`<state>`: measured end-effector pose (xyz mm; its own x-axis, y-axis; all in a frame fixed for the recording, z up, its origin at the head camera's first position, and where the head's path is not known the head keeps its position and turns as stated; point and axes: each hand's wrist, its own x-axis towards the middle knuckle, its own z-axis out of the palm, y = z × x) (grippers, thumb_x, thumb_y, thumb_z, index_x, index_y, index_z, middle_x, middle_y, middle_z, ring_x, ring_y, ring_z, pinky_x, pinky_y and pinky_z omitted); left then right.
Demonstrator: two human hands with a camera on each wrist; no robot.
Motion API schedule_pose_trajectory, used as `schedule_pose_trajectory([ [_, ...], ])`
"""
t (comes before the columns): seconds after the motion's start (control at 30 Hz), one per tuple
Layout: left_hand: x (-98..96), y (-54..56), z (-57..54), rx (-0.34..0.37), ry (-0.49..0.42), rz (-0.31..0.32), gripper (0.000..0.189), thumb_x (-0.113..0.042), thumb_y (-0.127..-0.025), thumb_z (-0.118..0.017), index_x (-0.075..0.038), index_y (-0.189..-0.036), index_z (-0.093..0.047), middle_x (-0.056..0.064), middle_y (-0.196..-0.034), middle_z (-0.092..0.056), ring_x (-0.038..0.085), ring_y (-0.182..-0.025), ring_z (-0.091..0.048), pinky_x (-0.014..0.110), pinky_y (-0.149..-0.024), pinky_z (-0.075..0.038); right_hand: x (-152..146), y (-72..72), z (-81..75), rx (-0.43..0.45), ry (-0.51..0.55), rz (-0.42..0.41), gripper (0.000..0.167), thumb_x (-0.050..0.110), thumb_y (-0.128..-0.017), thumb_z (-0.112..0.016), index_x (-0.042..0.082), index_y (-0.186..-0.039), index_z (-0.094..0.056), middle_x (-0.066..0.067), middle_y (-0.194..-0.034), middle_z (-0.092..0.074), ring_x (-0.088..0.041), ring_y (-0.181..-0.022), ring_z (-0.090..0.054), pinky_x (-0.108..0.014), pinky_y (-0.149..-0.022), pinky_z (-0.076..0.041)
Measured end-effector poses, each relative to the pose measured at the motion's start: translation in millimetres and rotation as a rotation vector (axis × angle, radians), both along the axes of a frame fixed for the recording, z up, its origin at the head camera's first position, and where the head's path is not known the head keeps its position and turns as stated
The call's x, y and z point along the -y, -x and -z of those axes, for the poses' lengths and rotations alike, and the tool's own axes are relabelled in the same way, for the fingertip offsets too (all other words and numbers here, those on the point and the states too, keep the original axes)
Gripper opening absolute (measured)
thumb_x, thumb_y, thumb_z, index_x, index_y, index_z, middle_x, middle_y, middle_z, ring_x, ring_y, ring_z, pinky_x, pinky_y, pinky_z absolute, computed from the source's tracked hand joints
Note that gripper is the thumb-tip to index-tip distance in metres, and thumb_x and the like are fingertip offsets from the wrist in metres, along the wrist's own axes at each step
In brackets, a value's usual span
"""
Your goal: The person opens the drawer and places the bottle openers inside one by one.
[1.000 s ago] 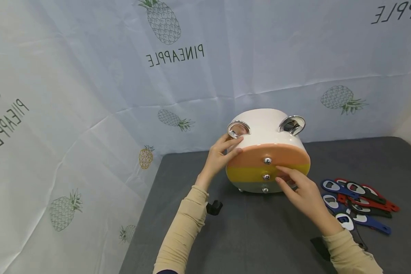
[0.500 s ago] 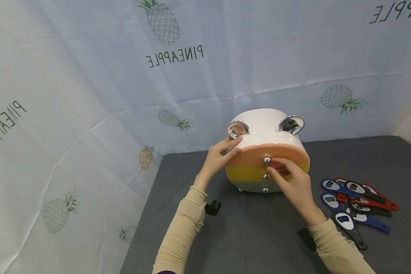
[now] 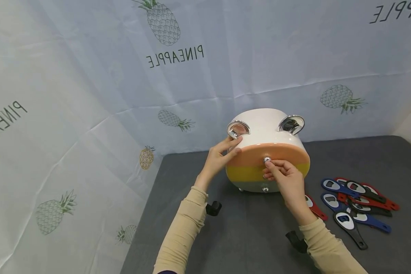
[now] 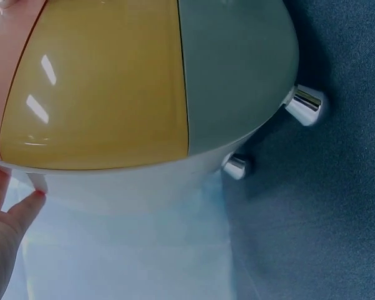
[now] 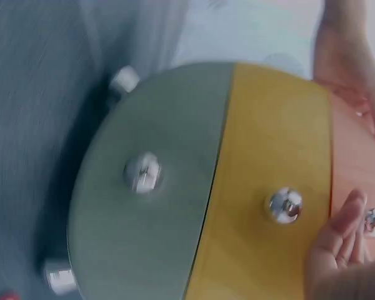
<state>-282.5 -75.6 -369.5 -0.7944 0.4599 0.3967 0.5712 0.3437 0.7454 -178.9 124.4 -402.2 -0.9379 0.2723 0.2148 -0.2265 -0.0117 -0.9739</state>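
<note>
A rounded white drawer box (image 3: 260,121) has orange, yellow and grey-green drawer fronts, each with a round silver knob, and two chrome ear-like loops on top. My left hand (image 3: 216,158) rests on its upper left side beneath the left loop, fingers extended; in the left wrist view fingertips (image 4: 36,199) touch the white shell. My right hand (image 3: 289,182) is at the orange drawer (image 3: 284,151), thumb and index finger pinching the top knob (image 3: 266,160). In the right wrist view the yellow drawer's knob (image 5: 285,205) shows free, with the orange drawer's knob partly hidden by my fingers.
Several bottle openers, blue, red and black, lie piled at the right, including a black one (image 3: 350,229) in front. A red one (image 3: 316,208) lies beside my right forearm. The box stands on short silver feet on a dark grey tabletop (image 3: 246,236), before a pineapple-print cloth (image 3: 205,83).
My right hand has moved left and up from the yellow drawer's front to the top knob, and its fingers have closed in. The left hand and the box stay in place.
</note>
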Motion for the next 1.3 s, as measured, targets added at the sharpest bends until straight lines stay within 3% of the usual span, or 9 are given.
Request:
schedule_pose_trajectory([
  [0.1,-0.4,-9.5,-9.9,0.012,0.000,0.008,0.045,-0.031,-0.090,-0.060,-0.021,-0.133,-0.053,0.005,-0.147,-0.040,0.018,-0.139,-0.034,0.042,-0.111,-0.034,2,-0.3,1.3,-0.109,-0.248,0.171,0.024,0.022,-0.082,-0.072,0.009,-0.101,-0.066,-0.001,-0.085,-0.072,0.004,-0.071,-0.064,-0.011,-0.064,-0.051],
  [0.17,-0.8,-15.8,-17.1,0.016,0.001,0.011,0.044,-0.026,-0.091,-0.060,-0.017,-0.133,-0.053,0.008,-0.147,-0.039,0.021,-0.139,-0.033,0.043,-0.111,-0.033,2,0.9,2.7,-0.195,-0.333,0.227,0.025,0.014,-0.078,-0.075,0.008,-0.101,-0.066,-0.007,-0.089,-0.071,0.011,-0.074,-0.060,-0.005,-0.065,-0.047],
  [0.33,-1.7,-24.6,-26.2,0.014,0.007,0.016,0.044,-0.024,-0.092,-0.059,-0.013,-0.134,-0.052,0.011,-0.147,-0.039,0.023,-0.139,-0.033,0.043,-0.111,-0.033,0,6.9,5.1,-0.383,-0.440,0.250,0.031,0.001,-0.073,-0.077,0.001,-0.101,-0.064,-0.013,-0.089,-0.068,0.018,-0.078,-0.053,0.000,-0.068,-0.044],
  [0.47,-2.7,-25.9,-27.5,0.012,0.011,0.019,0.043,-0.022,-0.092,-0.058,-0.012,-0.134,-0.052,0.012,-0.147,-0.039,0.023,-0.139,-0.033,0.044,-0.111,-0.033,-4,12.1,6.1,-0.462,-0.503,0.253,0.033,0.000,-0.071,-0.078,0.001,-0.102,-0.065,-0.011,-0.082,-0.067,0.019,-0.078,-0.052,0.000,-0.068,-0.044],
  [0.57,-2.8,-24.3,-26.4,0.007,0.016,0.015,0.043,-0.019,-0.091,-0.059,-0.012,-0.133,-0.053,0.012,-0.147,-0.039,0.023,-0.139,-0.034,0.044,-0.111,-0.034,-5,14.6,6.8,-0.485,-0.531,0.258,0.034,0.000,-0.070,-0.078,0.003,-0.101,-0.066,-0.010,-0.079,-0.065,0.019,-0.075,-0.050,0.000,-0.066,-0.044],
  [0.77,-1.2,-3.5,-3.3,0.013,0.002,0.006,0.043,-0.024,-0.091,-0.059,-0.020,-0.134,-0.053,0.005,-0.148,-0.039,0.019,-0.140,-0.032,0.043,-0.112,-0.033,-4,16.6,7.0,-0.504,-0.583,0.283,0.033,-0.001,-0.069,-0.079,0.001,-0.099,-0.065,-0.009,-0.078,-0.065,0.012,-0.071,-0.052,-0.001,-0.065,-0.043],
  [0.9,-0.3,3.4,3.8,-0.012,-0.012,0.014,0.047,-0.046,-0.092,-0.050,-0.024,-0.133,-0.053,0.000,-0.146,-0.042,0.013,-0.139,-0.034,0.039,-0.111,-0.035,-5,17.8,9.1,-0.540,-0.592,0.314,0.033,-0.004,-0.066,-0.079,-0.001,-0.096,-0.066,-0.010,-0.077,-0.066,0.004,-0.068,-0.054,-0.002,-0.065,-0.042],
  [1.07,0.5,3.5,3.9,-0.044,-0.010,-0.001,0.063,-0.067,-0.086,-0.036,-0.027,-0.131,-0.055,-0.002,-0.143,-0.046,0.010,-0.137,-0.037,0.037,-0.109,-0.038,-6,17.1,12.4,-0.597,-0.535,0.306,0.037,-0.009,-0.061,-0.080,-0.002,-0.095,-0.069,-0.012,-0.076,-0.067,0.012,-0.071,-0.053,0.000,-0.068,-0.043],
  [1.3,1.4,2.8,2.7,-0.007,0.003,0.013,0.043,-0.047,-0.095,-0.045,-0.027,-0.133,-0.053,-0.002,-0.146,-0.042,0.010,-0.138,-0.035,0.039,-0.109,-0.037,-10,11.6,17.2,-0.636,-0.438,0.264,0.045,-0.019,-0.054,-0.078,-0.003,-0.096,-0.071,-0.018,-0.076,-0.068,0.014,-0.074,-0.058,-0.002,-0.071,-0.046],
])
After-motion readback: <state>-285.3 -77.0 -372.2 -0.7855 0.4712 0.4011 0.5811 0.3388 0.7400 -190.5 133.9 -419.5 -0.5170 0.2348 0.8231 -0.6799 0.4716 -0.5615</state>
